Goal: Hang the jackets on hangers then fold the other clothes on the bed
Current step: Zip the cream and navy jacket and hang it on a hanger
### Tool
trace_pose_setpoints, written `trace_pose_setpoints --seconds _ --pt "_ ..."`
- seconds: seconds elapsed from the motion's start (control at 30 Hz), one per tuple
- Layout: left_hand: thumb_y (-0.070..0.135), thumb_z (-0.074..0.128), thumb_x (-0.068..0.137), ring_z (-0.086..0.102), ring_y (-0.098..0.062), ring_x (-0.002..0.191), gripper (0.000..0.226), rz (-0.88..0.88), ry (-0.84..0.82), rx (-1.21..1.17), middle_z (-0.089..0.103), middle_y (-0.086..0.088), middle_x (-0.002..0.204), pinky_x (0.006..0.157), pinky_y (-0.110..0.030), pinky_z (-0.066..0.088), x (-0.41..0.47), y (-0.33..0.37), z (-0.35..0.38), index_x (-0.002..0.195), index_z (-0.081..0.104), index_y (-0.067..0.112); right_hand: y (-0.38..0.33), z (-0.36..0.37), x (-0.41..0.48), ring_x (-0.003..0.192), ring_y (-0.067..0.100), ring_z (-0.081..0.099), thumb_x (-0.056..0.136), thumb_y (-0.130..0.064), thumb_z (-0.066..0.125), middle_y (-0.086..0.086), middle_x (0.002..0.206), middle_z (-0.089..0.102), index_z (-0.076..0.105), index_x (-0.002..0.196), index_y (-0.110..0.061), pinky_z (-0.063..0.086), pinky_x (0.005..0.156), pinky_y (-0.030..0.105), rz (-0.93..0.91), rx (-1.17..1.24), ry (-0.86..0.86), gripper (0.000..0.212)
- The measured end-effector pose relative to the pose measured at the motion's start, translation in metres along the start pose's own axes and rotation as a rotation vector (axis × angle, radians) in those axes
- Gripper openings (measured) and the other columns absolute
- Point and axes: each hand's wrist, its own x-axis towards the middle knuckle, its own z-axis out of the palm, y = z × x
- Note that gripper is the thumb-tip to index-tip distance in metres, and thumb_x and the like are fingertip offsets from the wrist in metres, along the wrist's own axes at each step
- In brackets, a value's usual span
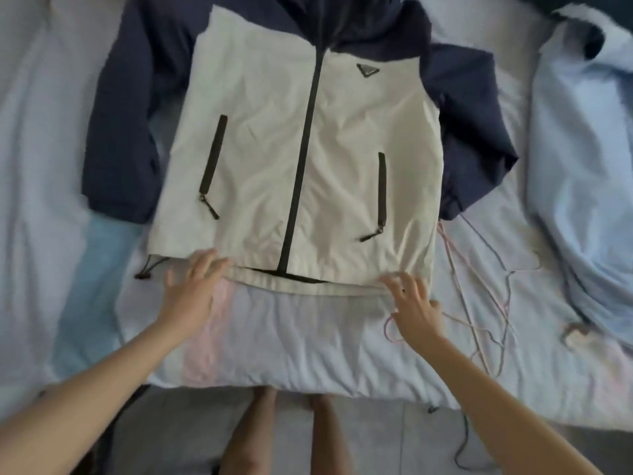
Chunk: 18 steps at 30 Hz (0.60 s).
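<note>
Our left hand [193, 286] and right hand [412, 301] rest spread-fingered at the jacket [308, 149] hem.
We reach both arms forward, palms down, gripping nothing; the jacket lies flat on the bed [291, 337] beyond our fingertips, hangers [460, 286] beside the right hand.

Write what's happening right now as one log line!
jacket: flat on bed, zipped | left hand: open at hem | right hand: open at hem | hangers: beside jacket
</note>
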Motion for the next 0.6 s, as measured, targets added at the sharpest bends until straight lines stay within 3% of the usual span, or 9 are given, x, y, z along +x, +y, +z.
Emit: trace_pose_setpoints --seconds 0.1,0.23,0.33,0.47,0.6 --pt "-0.009 0.065 0.067 0.032 -0.030 0.132 0.063 0.019 0.169 0.065 0.040 -0.010 0.143 0.090 -0.067 0.032 0.009 -0.019 0.012 0.123 0.058 0.019 0.000 0.026 0.009 0.124 0.038 0.037 0.070 0.008 0.064 0.012 0.135 0.043 0.049 0.135 -0.027 0.046 0.077 0.055 0.079 0.029 0.183 0.075" --pt "-0.014 0.062 0.066 0.039 -0.040 0.119 0.049 -0.022 0.338 0.008 0.043 -0.016 0.133 0.087 -0.058 0.039 0.034 -0.035 0.013 0.105 0.063 0.016 0.002 0.023 0.027 0.117 0.038 0.036 0.079 0.009 0.053 0.014 0.123 0.042 0.050 0.130 -0.022 0.044 0.079 0.054 0.123 0.059 0.242 0.060" --pt "-0.011 0.058 0.070 0.042 -0.037 0.113 0.047 -0.052 0.324 0.014 0.048 -0.014 0.126 0.088 -0.054 0.035 0.039 -0.033 0.014 0.108 0.062 0.017 0.005 0.018 0.036 0.113 0.037 0.038 0.082 0.008 0.049 0.014 0.120 0.043 0.048 0.126 -0.017 0.042 0.078 0.049 0.142 0.074 0.210 0.050" --pt "-0.003 0.052 0.081 0.044 -0.035 0.105 0.030 -0.085 0.291 0.163 0.056 -0.014 0.111 0.089 -0.053 0.031 0.046 -0.039 -0.003 0.103 0.063 0.014 0.014 0.005 0.039 0.103 0.033 0.043 0.083 0.009 0.043 0.014 0.108 0.052 0.052 0.111 -0.007 0.035 0.063 0.037 0.097 0.070 0.155 0.032" --pt "-0.001 0.050 0.078 0.043 -0.031 0.091 0.018 0.103 0.256 0.206 0.059 -0.012 0.088 0.075 -0.045 0.035 0.040 -0.056 -0.009 0.080 0.065 0.009 0.025 -0.002 0.021 0.085 0.026 0.036 0.078 0.010 0.044 0.013 0.089 0.055 0.050 0.086 -0.007 0.031 0.058 0.034 0.136 0.187 0.251 0.020"
